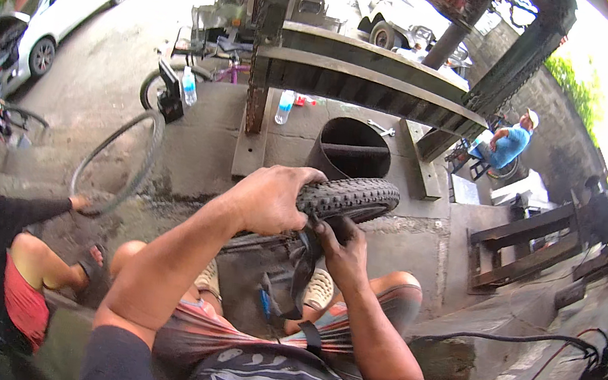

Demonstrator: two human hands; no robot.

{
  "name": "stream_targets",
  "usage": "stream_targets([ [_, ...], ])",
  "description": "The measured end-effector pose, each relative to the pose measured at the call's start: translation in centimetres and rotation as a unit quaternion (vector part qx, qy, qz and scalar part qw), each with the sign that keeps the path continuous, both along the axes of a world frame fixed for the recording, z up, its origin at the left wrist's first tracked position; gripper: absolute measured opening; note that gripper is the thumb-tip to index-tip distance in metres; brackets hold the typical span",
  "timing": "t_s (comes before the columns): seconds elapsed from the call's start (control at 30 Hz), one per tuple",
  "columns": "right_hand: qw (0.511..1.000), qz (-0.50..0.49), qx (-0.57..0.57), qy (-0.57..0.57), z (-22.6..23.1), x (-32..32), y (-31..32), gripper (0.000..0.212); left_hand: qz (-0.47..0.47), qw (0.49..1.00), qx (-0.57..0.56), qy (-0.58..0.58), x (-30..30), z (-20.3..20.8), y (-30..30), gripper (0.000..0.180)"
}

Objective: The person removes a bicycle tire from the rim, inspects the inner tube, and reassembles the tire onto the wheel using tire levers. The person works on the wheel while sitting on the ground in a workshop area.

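Note:
A knobby black bicycle tire (361, 196) is held up in front of me, above my knees. My left hand (279, 198) is wrapped over its near left side, with the thumb on the tread. Below it, my right hand (345, 254) is closed at the tire's lower edge, thumb and fingers pressing there. From between the hands a flat black rubber strip (304, 268) hangs toward my shoes; it looks like a limp inner tube. Whether my right fingers also grip this strip is hidden.
A black metal drum (352, 150) stands just beyond the tire, under a heavy steel frame (373, 83). At left, a seated person holds a thin grey tire (125, 165). Bottles (284, 106) and a wrench (381, 128) lie about. Dark cables (516, 340) run at right.

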State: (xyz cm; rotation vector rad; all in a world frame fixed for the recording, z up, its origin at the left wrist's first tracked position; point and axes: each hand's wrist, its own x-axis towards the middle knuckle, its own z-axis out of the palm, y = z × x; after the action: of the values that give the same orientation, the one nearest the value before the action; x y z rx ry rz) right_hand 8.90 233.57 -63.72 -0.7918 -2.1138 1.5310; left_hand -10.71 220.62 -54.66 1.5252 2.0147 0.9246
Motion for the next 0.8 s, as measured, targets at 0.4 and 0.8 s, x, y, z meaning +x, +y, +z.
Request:
stream_targets([
  [0.4,0.979,0.136,0.152,-0.02,4.3,1.5,4.5,0.029,0.003,0.991,-0.042,-0.124,-2.7,1.4,-3.2,0.083],
  [0.8,0.972,0.097,0.213,-0.007,6.0,-0.4,4.4,0.027,0.216,0.869,0.106,0.433,6.3,-7.1,-4.9,0.068],
])
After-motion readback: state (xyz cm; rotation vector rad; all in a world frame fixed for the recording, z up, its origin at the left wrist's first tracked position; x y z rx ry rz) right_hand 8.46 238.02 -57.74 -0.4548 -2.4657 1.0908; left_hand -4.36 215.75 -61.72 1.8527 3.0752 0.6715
